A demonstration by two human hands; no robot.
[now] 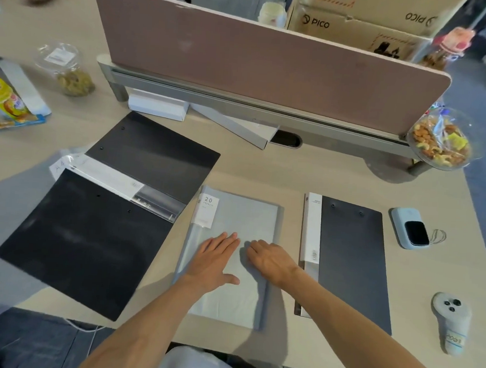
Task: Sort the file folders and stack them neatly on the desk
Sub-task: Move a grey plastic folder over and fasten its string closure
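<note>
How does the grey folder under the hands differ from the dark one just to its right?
The grey folder is pale and translucent; the dark folder is near black and opaque. Both hands, left hand and right hand, lie flat on the grey one; the dark one is untouched. Both lie closed and flat on the desk, each bearing a white label.

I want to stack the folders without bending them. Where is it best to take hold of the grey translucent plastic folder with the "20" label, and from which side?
Probably the right long edge of the grey translucent plastic folder. It lies flat on the pale wooden desk, so a top pinch fails. That edge faces a bare strip of desk, where right hand fingers can slide underneath while the left hand steadies it.
</note>
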